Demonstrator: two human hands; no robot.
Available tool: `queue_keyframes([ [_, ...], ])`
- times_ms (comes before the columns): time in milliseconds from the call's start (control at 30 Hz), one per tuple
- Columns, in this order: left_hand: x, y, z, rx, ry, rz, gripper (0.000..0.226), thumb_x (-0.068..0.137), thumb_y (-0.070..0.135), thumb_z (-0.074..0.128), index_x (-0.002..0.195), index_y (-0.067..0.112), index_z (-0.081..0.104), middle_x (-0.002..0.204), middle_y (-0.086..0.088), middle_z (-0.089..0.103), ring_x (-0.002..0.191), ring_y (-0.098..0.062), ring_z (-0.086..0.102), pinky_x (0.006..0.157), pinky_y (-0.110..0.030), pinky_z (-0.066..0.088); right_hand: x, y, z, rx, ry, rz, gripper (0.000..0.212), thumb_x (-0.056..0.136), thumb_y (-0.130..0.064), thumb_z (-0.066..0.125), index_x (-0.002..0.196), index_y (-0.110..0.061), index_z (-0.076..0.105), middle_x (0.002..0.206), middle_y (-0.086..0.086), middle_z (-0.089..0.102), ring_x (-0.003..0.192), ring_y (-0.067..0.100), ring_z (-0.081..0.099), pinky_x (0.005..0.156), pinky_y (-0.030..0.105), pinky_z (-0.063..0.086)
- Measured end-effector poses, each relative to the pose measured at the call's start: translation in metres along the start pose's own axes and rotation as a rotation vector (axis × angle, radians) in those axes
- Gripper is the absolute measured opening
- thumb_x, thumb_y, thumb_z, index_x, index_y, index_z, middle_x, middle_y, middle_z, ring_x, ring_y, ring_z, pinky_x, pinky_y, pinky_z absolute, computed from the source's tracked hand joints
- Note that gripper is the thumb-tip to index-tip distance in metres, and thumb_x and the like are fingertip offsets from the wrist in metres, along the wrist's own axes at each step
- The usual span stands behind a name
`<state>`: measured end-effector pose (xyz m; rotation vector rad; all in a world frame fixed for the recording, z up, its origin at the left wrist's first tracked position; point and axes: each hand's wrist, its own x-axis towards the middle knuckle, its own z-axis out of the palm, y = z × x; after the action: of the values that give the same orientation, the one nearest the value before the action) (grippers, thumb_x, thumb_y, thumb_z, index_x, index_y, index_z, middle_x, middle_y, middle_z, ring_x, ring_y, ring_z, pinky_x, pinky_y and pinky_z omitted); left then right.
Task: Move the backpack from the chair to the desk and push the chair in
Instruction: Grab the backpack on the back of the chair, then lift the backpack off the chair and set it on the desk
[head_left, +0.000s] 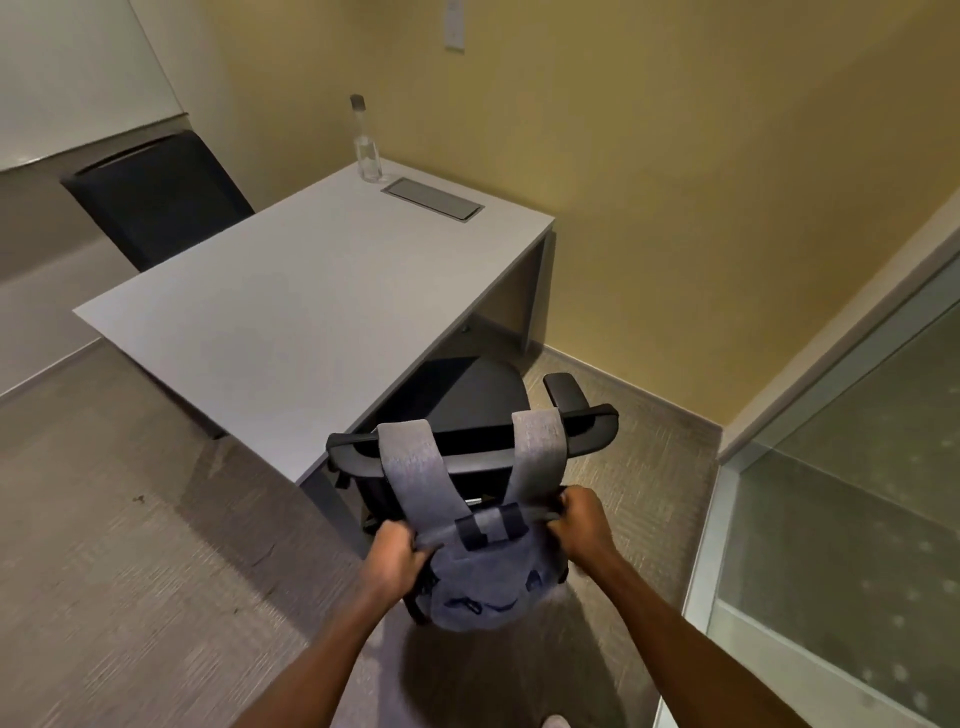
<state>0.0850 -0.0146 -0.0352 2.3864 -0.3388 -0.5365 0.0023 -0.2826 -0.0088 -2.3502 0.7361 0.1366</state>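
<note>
Unhooking step: desk (291, 322) top is free near you, chair (467, 415) still sticks out with its seat partly under the edge. Backpack (483, 577) hangs off the chair back by both straps. Your left hand (400, 553) and right hand (579, 522) clamp its top corners. Next, likely lift straps clear, then swing left onto the desk.

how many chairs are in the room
2: one chair at the desk's near side, with the backpack hung over its backrest; a second chair beyond the desk's far left edge. Others may sit outside the view.
</note>
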Motion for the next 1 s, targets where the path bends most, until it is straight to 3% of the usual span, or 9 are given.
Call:
queue_keyframes([
  [67, -0.003, 0.003, -0.003, -0.015, 0.023, 0.033, 0.035, 0.095, 0.014, 0.072, 0.062, 0.004, 0.065, 0.06, -0.005, 0.063, 0.052, -0.007, 0.054, 0.051, -0.039, 0.049, -0.003, -0.001, -0.006, 0.022, 0.005, -0.029, 0.01, 0.083, -0.008, 0.067, 0.074, -0.004, 0.065, 0.081, 0.019, 0.074, 0.075, 0.029, 0.069, 0.07, 0.05, 0.055],
  [167, -0.008, 0.009, -0.006, -0.014, 0.107, 0.048, 0.049, 0.091, 0.01, 0.073, 0.052, 0.017, 0.045, 0.052, 0.005, 0.048, 0.047, 0.0, 0.039, 0.043, -0.022, 0.03, -0.008, -0.001, -0.012, 0.115, 0.018, -0.066, 0.017, 0.079, 0.001, 0.067, 0.067, -0.011, 0.065, 0.072, 0.011, 0.073, 0.066, 0.02, 0.063, 0.064, 0.048, 0.053],
  [233, -0.014, 0.013, -0.01, -0.049, 0.157, 0.066, 0.044, 0.089, 0.006, 0.074, 0.054, 0.011, 0.048, 0.054, -0.002, 0.052, 0.049, -0.008, 0.044, 0.046, -0.029, 0.032, -0.013, -0.002, -0.017, 0.178, 0.052, -0.109, 0.043, 0.075, 0.008, 0.066, 0.055, -0.029, 0.059, 0.057, -0.013, 0.065, 0.055, 0.0, 0.055, 0.054, 0.033, 0.046],
  [333, -0.025, 0.018, -0.021, -0.137, 0.196, 0.107, 0.031, 0.088, 0.004, 0.075, 0.063, -0.004, 0.06, 0.058, -0.014, 0.065, 0.053, -0.014, 0.054, 0.047, -0.041, 0.042, -0.019, -0.007, -0.026, 0.225, 0.105, -0.163, 0.059, 0.074, 0.013, 0.067, 0.052, -0.04, 0.051, 0.049, -0.019, 0.055, 0.05, -0.003, 0.051, 0.055, 0.018, 0.039],
  [500, -0.042, 0.034, -0.037, -0.227, 0.273, 0.222, 0.034, 0.085, -0.004, 0.077, 0.057, 0.009, 0.063, 0.049, 0.009, 0.058, 0.046, -0.001, 0.048, 0.044, -0.017, 0.034, -0.029, -0.027, -0.052, 0.329, 0.106, -0.274, 0.059, 0.077, 0.012, 0.069, 0.054, -0.042, 0.061, 0.051, -0.02, 0.062, 0.055, -0.002, 0.059, 0.06, 0.02, 0.05],
  [633, -0.049, 0.049, -0.047, -0.235, 0.311, 0.289, 0.053, 0.085, -0.002, 0.077, 0.051, 0.031, 0.052, 0.049, 0.017, 0.057, 0.043, -0.002, 0.045, 0.043, -0.013, 0.03, -0.038, -0.035, -0.085, 0.484, -0.174, -0.275, 0.031, 0.079, 0.002, 0.076, 0.086, -0.029, 0.078, 0.085, -0.014, 0.081, 0.085, 0.002, 0.076, 0.081, 0.031, 0.065],
  [767, -0.05, 0.063, -0.05, -0.198, 0.331, 0.3, 0.046, 0.083, -0.002, 0.078, 0.05, 0.016, 0.053, 0.045, 0.007, 0.052, 0.043, -0.003, 0.043, 0.043, -0.014, 0.027, -0.024, -0.031, -0.118, 0.876, -0.584, -0.193, 0.039, 0.092, -0.02, 0.071, 0.13, -0.017, 0.069, 0.128, 0.005, 0.078, 0.118, 0.018, 0.075, 0.095, 0.027, 0.061],
  [867, -0.051, 0.069, -0.051, -0.168, 0.319, 0.275, 0.034, 0.082, 0.001, 0.079, 0.054, 0.007, 0.06, 0.049, 0.0, 0.058, 0.044, -0.002, 0.044, 0.044, -0.018, 0.031, 0.001, -0.046, -0.117, 1.123, -0.545, 0.034, 0.045, 0.101, -0.036, 0.066, 0.136, -0.008, 0.065, 0.133, 0.012, 0.074, 0.122, 0.023, 0.071, 0.107, 0.037, 0.056],
  [1000, -0.05, 0.079, -0.051, -0.081, 0.309, 0.288, 0.027, 0.082, 0.002, 0.077, 0.059, 0.007, 0.064, 0.054, -0.001, 0.068, 0.05, -0.01, 0.059, 0.05, -0.019, 0.039, 0.035, -0.072, -0.107, 1.231, -0.425, 0.285, 0.058, 0.096, -0.029, 0.076, 0.141, 0.004, 0.061, 0.147, 0.023, 0.061, 0.141, 0.038, 0.057, 0.124, 0.052, 0.041],
])
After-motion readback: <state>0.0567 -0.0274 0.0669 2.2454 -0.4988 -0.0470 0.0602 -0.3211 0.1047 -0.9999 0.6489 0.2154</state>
